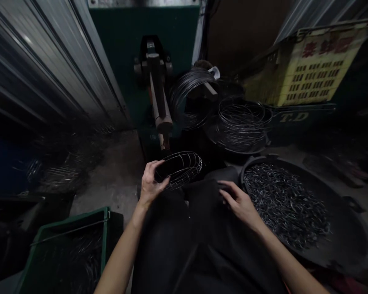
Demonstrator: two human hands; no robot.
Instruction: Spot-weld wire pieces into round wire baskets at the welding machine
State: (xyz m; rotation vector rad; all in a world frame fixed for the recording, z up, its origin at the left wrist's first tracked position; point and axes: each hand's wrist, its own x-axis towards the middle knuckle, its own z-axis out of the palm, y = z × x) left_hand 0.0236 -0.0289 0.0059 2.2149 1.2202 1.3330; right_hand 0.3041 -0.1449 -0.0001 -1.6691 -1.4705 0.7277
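Observation:
My left hand (pixel 151 181) is closed on the left side of a round wire basket (pixel 187 171), a ring-shaped frame of thin bright wires with short cross pieces. It is held tilted above my lap, just below the machine's arm (pixel 159 102). My right hand (pixel 236 200) hovers by my right knee, over the dark apron (pixel 199 228). Its thumb and forefinger are bent toward each other as in a pinch; anything between them is too small or dark to make out. Beside that hand a wide black pan (pixel 346 220) holds a heap of short bent metal pieces (pixel 285 204).
A green machine (pixel 116 49) stands ahead. Wire coils (pixel 190 87) hang on its right, and wire rings (pixel 245 118) lie in another pan. At back right is a yellow crate (pixel 313 73). A green bin (pixel 70 220) stands at lower left, near a corrugated metal wall (pixel 49 61).

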